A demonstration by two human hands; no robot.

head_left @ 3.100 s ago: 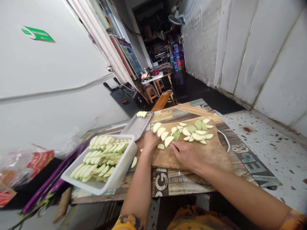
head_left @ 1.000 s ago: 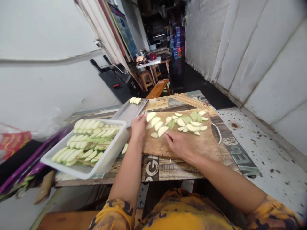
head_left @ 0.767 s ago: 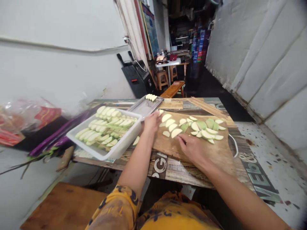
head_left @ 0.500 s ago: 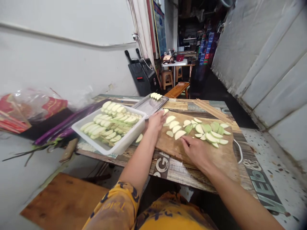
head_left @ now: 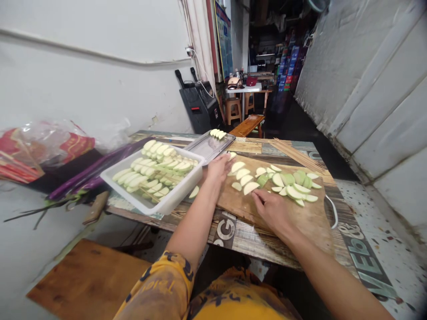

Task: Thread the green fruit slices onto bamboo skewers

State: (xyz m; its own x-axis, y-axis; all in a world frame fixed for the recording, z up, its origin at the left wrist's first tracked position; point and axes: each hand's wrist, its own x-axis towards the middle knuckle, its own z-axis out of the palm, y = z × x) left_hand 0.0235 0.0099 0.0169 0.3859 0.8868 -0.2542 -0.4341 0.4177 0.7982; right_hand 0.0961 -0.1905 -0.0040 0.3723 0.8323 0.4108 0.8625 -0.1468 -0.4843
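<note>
On the wooden cutting board (head_left: 240,206) lie several half-round, pale green vegetable slices (head_left: 293,192), some in a slanting row and others heaped to the right. My left hand (head_left: 218,169) is at the board's far left edge, its fingers closed around a slice (head_left: 231,155) that shows past the fingertips. Lower on the board, my right hand (head_left: 270,206) has its fingers pinched at the edge of the nearest slice (head_left: 251,188) in the row. Whether a stick runs through these slices is too small to tell.
A white tub (head_left: 163,206) holds skewered slices at left, beside a metal tray (head_left: 208,149) bearing a few more. Thin wooden sticks (head_left: 295,153) lie behind the board. Purple eggplants (head_left: 80,175) and a knife handle (head_left: 96,208) are at the left. One loose slice (head_left: 194,192) sits beside the tub.
Both hands stay almost in place, and the slices lie as before. The whole view has shifted very slightly.
</note>
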